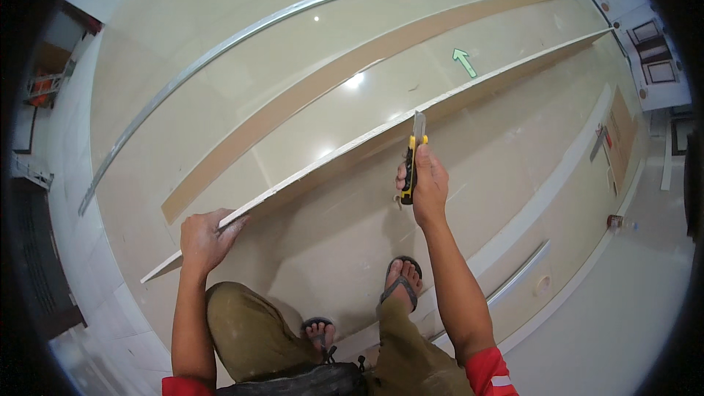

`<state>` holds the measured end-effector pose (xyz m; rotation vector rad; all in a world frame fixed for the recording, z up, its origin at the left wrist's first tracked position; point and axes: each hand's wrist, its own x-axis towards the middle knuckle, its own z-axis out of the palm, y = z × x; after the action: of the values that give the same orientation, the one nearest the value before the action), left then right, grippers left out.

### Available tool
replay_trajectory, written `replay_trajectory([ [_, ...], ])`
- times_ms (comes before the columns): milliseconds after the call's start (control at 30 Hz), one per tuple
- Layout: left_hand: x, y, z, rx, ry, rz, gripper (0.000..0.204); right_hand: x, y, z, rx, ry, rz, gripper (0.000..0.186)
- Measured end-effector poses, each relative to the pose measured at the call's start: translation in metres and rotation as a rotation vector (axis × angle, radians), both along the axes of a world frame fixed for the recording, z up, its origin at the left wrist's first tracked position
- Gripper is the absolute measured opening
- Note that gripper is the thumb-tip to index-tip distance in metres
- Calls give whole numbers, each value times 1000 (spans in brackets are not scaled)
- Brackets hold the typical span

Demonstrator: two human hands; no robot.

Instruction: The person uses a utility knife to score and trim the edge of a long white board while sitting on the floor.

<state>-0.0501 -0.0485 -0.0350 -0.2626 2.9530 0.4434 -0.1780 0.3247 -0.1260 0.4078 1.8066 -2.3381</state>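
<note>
My left hand [207, 238] grips a long board [513, 81] with a pale top edge, near its left end. The board stands tilted on edge and stretches from lower left to upper right. My right hand [427, 183] is wrapped round a yellow and black utility knife [411, 169]. The knife's grey blade points up and appears against the board's top edge near the middle; whether it touches cannot be told.
Beyond the board lie a tan strip [293, 125], a long metal channel [264, 18] and a green arrow [463, 62] on the floor. At right are cardboard [622, 132], a tape roll [543, 286] and a metal profile [521, 271]. My sandalled feet [402, 279] stand nearby.
</note>
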Motion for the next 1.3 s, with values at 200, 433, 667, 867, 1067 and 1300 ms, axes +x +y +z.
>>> replay_trajectory([
  [200, -2, 5, 4, 35, -63, 57, 28, -30, 16, 4, 10, 98, -62, 47],
  [433, 0, 4, 0, -11, -17, 37, 26, -39, 19, -2, 105, 36, -67, 52],
  [667, 1, 0, -2, -8, 2, 15, 26, -37, 18, 8, 194, 95, -71, 48],
  [867, 0, 2, -2, -3, -3, 20, 27, -34, 20, 13, 230, 56, -59, 49],
  [1067, 0, -1, -3, -2, -12, 25, 28, -32, 19, 21, 199, -17, -30, 53],
  [1300, 1, -1, -1, 18, -18, 9, 26, -24, 14, 19, 162, -69, 30, 55],
])
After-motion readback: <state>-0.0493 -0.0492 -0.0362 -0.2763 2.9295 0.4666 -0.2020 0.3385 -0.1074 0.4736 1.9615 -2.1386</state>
